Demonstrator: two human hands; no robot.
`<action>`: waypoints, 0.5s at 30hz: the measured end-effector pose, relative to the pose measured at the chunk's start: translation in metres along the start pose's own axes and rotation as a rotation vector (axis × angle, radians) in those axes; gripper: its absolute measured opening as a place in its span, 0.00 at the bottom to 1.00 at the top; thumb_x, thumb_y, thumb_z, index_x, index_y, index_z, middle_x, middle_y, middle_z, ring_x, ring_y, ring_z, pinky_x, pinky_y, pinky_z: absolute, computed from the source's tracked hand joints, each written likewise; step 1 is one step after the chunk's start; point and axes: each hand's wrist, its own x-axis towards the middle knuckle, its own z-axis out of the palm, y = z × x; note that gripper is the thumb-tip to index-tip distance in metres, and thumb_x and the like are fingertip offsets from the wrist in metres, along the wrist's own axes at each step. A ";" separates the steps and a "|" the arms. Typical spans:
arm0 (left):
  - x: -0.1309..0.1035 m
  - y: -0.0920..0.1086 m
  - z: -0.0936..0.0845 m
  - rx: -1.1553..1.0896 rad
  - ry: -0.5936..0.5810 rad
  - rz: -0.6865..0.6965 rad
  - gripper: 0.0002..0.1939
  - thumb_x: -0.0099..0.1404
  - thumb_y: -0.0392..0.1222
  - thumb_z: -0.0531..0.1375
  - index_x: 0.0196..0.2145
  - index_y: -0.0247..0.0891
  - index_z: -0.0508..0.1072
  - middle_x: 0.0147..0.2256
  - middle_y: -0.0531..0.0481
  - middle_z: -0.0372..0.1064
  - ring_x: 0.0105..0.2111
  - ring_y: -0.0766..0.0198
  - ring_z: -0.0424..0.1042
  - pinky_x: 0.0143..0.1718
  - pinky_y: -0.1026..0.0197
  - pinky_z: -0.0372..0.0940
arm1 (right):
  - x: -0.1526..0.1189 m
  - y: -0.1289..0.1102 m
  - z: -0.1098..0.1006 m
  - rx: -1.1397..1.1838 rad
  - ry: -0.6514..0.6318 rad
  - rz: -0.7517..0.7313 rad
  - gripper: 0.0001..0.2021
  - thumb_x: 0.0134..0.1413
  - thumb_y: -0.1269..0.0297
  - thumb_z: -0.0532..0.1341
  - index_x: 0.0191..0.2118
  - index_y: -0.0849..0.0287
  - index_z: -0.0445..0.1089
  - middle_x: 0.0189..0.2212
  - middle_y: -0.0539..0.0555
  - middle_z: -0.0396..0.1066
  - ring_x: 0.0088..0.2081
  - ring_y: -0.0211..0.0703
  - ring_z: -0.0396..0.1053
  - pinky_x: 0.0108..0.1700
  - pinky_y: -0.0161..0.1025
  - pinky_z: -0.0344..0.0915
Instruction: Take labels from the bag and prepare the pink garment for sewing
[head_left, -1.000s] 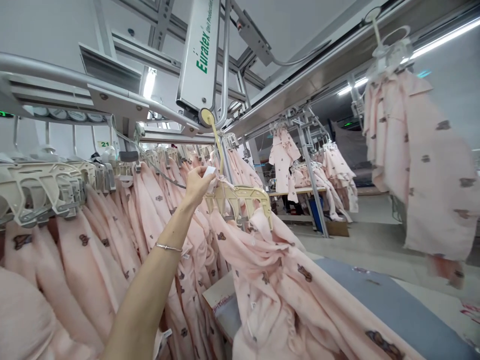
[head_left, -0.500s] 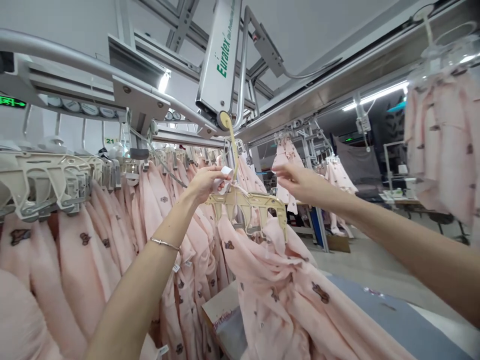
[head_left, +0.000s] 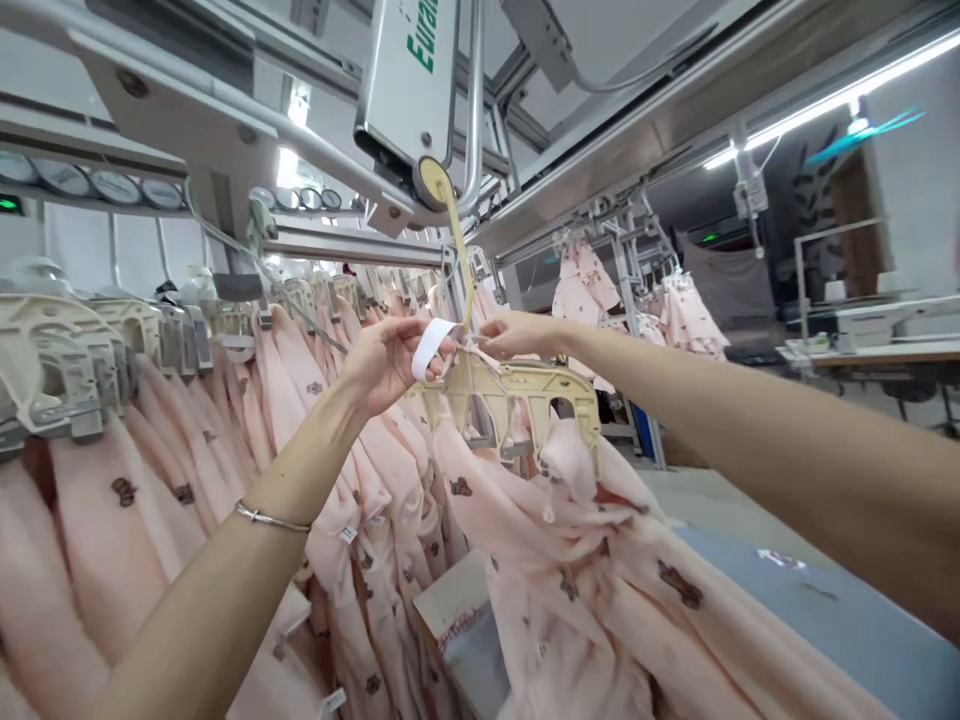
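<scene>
Moved in since 0.5 s ago: right hand [head_left: 520, 334] now at the top of the cream hanger [head_left: 517, 400], where before it hovered off to the right near the far garments. Left hand [head_left: 386, 358] roughly same spot, camera tilted up a bit.

Left hand: fingers curled, pinching a white tag [head_left: 430, 345] between thumb and fingertips, just left of the hanger's neck. Thin bracelet [head_left: 271, 518] on that wrist.

Right hand: fingertips bunched together at the hanger's top, touching it where the yellow strap [head_left: 457, 240] comes down; can't tell what exactly is pinched, fingers hide it. Both hands almost touching, tag between them.

Hanger: hangs from the yellow strap, which runs up to a round yellow roller [head_left: 433, 181] under the white overhead carrier [head_left: 409, 80] with green lettering. Pink printed garment [head_left: 600, 580] clipped to the hanger, draping down and right over a grey-blue table [head_left: 847, 620].

Left side: long row of the same pink garments [head_left: 187, 470] on pale hangers along the rail [head_left: 225, 110]. Far back: more pink garments [head_left: 577, 290] on a second line, sewing table [head_left: 877, 345] at right.
</scene>
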 end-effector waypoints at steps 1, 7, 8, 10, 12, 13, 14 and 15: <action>-0.001 -0.005 0.000 -0.024 -0.018 -0.042 0.12 0.65 0.35 0.51 0.31 0.27 0.72 0.24 0.45 0.72 0.18 0.68 0.70 0.19 0.69 0.66 | -0.005 -0.001 -0.005 -0.041 0.052 0.039 0.12 0.63 0.58 0.59 0.41 0.63 0.67 0.37 0.52 0.68 0.36 0.37 0.68 0.39 0.39 0.69; -0.002 -0.035 0.017 -0.133 -0.146 -0.213 0.14 0.63 0.23 0.48 0.40 0.21 0.72 0.32 0.33 0.74 0.34 0.56 0.78 0.36 0.64 0.74 | -0.047 -0.032 -0.030 -0.275 0.285 0.144 0.14 0.58 0.60 0.63 0.26 0.64 0.68 0.22 0.48 0.64 0.25 0.33 0.63 0.31 0.34 0.63; -0.001 -0.037 0.022 -0.162 -0.151 -0.225 0.16 0.62 0.21 0.47 0.42 0.21 0.71 0.33 0.34 0.74 0.37 0.56 0.78 0.39 0.63 0.74 | -0.053 -0.040 -0.029 -0.300 0.309 0.147 0.15 0.56 0.60 0.64 0.24 0.64 0.68 0.20 0.48 0.63 0.24 0.33 0.62 0.30 0.34 0.62; 0.002 -0.040 0.032 -0.218 -0.134 -0.233 0.18 0.62 0.19 0.46 0.44 0.23 0.70 0.34 0.37 0.74 0.38 0.57 0.78 0.39 0.64 0.73 | -0.062 -0.053 -0.023 -0.323 0.339 0.147 0.16 0.55 0.59 0.64 0.23 0.65 0.69 0.18 0.49 0.61 0.23 0.34 0.60 0.28 0.34 0.59; 0.003 -0.041 0.042 -0.261 -0.106 -0.219 0.14 0.66 0.23 0.47 0.44 0.24 0.69 0.35 0.39 0.73 0.38 0.59 0.78 0.38 0.65 0.73 | -0.065 -0.059 -0.013 -0.322 0.319 0.133 0.16 0.58 0.59 0.62 0.25 0.65 0.70 0.18 0.48 0.61 0.23 0.34 0.61 0.28 0.34 0.59; 0.004 -0.041 0.046 -0.275 -0.095 -0.208 0.12 0.69 0.26 0.48 0.43 0.25 0.69 0.36 0.40 0.73 0.39 0.60 0.77 0.40 0.64 0.74 | -0.065 -0.059 -0.007 -0.321 0.298 0.119 0.15 0.59 0.60 0.61 0.26 0.65 0.70 0.19 0.48 0.61 0.23 0.34 0.61 0.29 0.34 0.59; 0.004 -0.042 0.050 -0.293 -0.069 -0.189 0.11 0.70 0.30 0.49 0.43 0.25 0.69 0.36 0.40 0.73 0.40 0.59 0.77 0.42 0.60 0.74 | -0.065 -0.058 -0.001 -0.322 0.279 0.101 0.13 0.60 0.63 0.59 0.27 0.65 0.69 0.20 0.48 0.62 0.24 0.34 0.62 0.30 0.34 0.60; 0.005 -0.042 0.054 -0.311 -0.027 -0.161 0.10 0.70 0.32 0.51 0.42 0.25 0.70 0.36 0.40 0.73 0.40 0.58 0.76 0.44 0.55 0.73 | -0.064 -0.057 0.004 -0.321 0.265 0.079 0.11 0.61 0.66 0.59 0.28 0.65 0.69 0.22 0.47 0.63 0.25 0.34 0.62 0.30 0.34 0.61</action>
